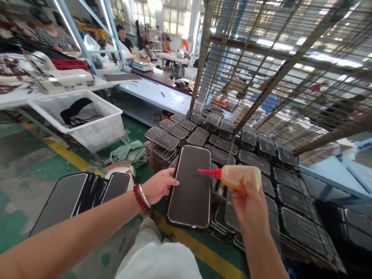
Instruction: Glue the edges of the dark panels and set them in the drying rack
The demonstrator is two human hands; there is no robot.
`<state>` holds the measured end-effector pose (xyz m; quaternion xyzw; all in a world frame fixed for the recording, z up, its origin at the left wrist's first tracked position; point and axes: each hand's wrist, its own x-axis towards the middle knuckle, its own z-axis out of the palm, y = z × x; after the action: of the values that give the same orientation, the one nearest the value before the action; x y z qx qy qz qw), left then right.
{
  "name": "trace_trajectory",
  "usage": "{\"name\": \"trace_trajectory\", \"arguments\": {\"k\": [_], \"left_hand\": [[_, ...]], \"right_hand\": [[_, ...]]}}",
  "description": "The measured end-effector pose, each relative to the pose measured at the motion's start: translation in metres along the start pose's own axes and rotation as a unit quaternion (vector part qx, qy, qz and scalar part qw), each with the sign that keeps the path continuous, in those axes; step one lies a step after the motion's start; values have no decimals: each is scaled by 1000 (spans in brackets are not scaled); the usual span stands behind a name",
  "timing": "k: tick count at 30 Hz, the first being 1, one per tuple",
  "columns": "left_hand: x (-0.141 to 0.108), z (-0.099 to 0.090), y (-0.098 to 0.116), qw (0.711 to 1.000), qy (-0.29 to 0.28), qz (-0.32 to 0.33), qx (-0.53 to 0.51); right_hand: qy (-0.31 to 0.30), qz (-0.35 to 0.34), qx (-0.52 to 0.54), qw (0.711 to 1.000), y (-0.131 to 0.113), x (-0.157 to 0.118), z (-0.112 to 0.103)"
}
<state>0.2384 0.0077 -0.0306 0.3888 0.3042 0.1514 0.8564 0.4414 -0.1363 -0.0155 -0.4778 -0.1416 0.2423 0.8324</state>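
And here, just in front of the wire rack [269, 87], a dark panel [190, 190] with a pale rim, clamped at its left edge in the fingers of the left hand [159, 186]. Over its face, a red nozzle [207, 171], contact hard to tell, on a squeeze bottle [240, 174], fingers of the right hand [250, 205] wrapped round it. No streaks visible here: apparently yet to do. Streaked panels [255, 161] across the rack, seemingly done; stacked panels [64, 197] left of the rack, perhaps waiting.

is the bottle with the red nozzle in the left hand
No, the right hand holds the bottle, while the left hand holds the dark panel by its edge.
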Motion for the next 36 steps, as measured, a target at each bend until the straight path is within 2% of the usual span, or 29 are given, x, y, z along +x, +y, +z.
{"name": "trace_trajectory", "arguments": {"k": [2, 5, 9, 12, 13, 16, 19, 22, 24, 26, 28, 29, 32, 34, 36], "left_hand": [[1, 9, -4, 1000, -24, -13, 0], [6, 16, -5, 999, -38, -20, 1], [13, 15, 5, 999, -24, -14, 17], [15, 14, 14, 999, -10, -9, 30], [16, 14, 16, 999, -11, -9, 31], [17, 15, 19, 999, -24, -20, 26], [21, 17, 20, 999, -28, -26, 22], [30, 16, 24, 999, -20, -28, 25], [39, 12, 28, 999, -12, -31, 29], [53, 4, 34, 999, 0, -34, 32], [72, -10, 40, 999, 12, -26, 29], [84, -19, 45, 999, 20, -17, 30], [128, -52, 67, 997, 56, 14, 43], [165, -76, 91, 995, 83, 20, 52], [207, -98, 120, 994, 96, 19, 56]], "right_hand": [[12, -41, -7, 999, -2, 14, 0], [13, -71, -20, 997, -1, 17, -1], [-56, -20, -69, 996, -3, 7, -15], [-96, 25, -119, 988, -13, 11, -29], [-86, 9, -125, 988, -17, 16, -32], [-40, -97, -110, 988, -25, 31, -30], [-52, -138, -82, 986, -23, 38, -20], [-90, -84, -84, 989, -11, 34, -16], [-95, 9, -82, 992, -1, 33, -19], [-50, 126, -55, 989, 6, 38, -23], [34, 202, 8, 979, 8, 50, -26], [77, 214, 46, 973, 7, 58, -28], [168, 188, 119, 960, 3, 79, -40], [228, 201, 102, 947, 6, 91, -55], [242, 162, 39, 956, 18, 104, -71]]}}
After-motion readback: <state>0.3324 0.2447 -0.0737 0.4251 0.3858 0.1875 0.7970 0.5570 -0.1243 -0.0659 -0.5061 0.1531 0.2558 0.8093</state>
